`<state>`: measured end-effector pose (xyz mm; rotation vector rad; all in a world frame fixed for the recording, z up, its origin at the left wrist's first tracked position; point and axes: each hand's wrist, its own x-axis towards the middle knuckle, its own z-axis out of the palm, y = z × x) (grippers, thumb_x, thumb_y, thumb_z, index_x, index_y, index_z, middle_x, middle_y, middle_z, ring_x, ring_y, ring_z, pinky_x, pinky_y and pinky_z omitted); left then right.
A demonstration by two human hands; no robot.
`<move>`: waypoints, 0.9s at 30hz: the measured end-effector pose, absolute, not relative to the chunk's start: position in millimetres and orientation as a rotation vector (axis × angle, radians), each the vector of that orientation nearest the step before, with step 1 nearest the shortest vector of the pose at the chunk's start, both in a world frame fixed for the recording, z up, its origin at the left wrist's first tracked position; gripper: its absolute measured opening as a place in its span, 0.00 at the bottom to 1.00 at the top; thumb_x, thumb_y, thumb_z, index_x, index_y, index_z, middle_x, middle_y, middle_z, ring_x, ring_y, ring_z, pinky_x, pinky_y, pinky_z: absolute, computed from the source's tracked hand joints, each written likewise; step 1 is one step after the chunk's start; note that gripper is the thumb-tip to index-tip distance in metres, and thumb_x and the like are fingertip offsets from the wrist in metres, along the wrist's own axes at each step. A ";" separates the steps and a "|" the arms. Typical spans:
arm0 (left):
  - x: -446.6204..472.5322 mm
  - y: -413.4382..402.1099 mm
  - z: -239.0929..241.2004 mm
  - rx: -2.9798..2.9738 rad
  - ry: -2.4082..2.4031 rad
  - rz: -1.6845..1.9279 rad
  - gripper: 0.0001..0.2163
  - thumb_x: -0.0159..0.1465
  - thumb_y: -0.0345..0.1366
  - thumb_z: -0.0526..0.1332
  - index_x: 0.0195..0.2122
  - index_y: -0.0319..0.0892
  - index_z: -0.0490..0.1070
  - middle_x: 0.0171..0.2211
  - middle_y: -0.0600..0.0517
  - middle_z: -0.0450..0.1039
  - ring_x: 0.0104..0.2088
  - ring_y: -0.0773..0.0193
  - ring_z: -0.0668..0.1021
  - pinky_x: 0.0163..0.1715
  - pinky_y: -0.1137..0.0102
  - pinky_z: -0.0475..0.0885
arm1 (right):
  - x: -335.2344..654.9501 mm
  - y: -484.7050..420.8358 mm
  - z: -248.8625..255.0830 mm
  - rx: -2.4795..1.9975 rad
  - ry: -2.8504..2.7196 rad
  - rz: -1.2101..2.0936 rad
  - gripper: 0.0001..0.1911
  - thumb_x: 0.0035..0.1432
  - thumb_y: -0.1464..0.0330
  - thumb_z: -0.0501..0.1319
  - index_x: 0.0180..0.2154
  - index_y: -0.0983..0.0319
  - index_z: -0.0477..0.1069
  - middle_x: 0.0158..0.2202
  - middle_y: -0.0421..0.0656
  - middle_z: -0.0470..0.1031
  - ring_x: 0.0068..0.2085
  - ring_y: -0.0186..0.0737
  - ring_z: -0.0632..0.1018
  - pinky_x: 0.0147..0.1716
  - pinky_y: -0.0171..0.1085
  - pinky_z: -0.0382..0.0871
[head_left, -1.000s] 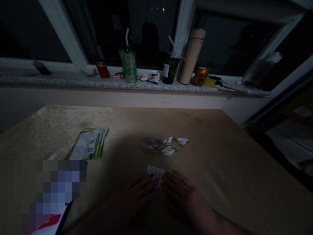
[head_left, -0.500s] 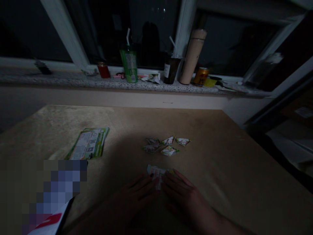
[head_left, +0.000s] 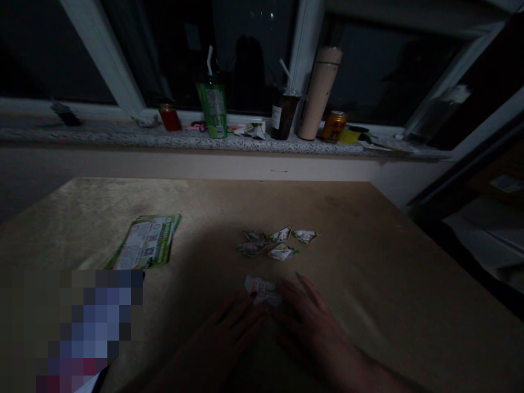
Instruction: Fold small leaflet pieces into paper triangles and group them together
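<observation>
A small piece of printed paper (head_left: 261, 286), partly folded, lies on the tabletop between my hands. Fingers of my left hand (head_left: 234, 326) stretch flat over its near left part. From the other side, my right hand (head_left: 313, 317) rests with extended fingertips at the paper's right edge, thumb side in shadow. Both hands cover some of the sheet, so its full shape is hidden. Just beyond it sit several small folded paper boats (head_left: 283, 252) in a loose cluster, printed in white and green.
A stack of green-and-white leaflets (head_left: 143, 240) lies on the wooden table (head_left: 347, 218) at left. At lower left is a pixelated object (head_left: 102, 322). Along the granite sill (head_left: 143, 139) stand a green cup (head_left: 213, 112), a dark cup (head_left: 283, 115), a thermos (head_left: 321, 93) and a can (head_left: 333, 128).
My right hand has shifted slightly and its fingers have spread, uncovering more of the paper's right side. My left hand stays nearly in place. The view has tilted a little.
</observation>
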<state>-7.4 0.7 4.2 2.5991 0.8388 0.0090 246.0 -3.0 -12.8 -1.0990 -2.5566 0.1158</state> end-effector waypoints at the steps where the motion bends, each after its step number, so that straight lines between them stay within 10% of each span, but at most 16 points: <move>1: -7.1 0.5 5.2 2.603 0.832 -0.010 0.40 0.64 0.52 0.58 0.68 0.48 0.34 0.67 0.50 0.41 0.65 0.47 0.50 0.62 0.51 0.48 | 246.2 -3.5 -13.5 -1.117 -2.540 0.103 0.22 0.61 0.68 0.59 0.57 0.54 0.65 0.59 0.49 0.64 0.62 0.50 0.62 0.60 0.58 0.53; 27: 3.7 -0.3 18.1 2.611 0.891 -0.192 0.39 0.61 0.49 0.61 0.68 0.44 0.41 0.67 0.48 0.42 0.65 0.46 0.50 0.61 0.50 0.49 | 247.2 -6.6 -11.6 -1.170 -2.471 0.025 0.15 0.62 0.66 0.57 0.50 0.58 0.71 0.58 0.48 0.66 0.62 0.50 0.62 0.60 0.61 0.49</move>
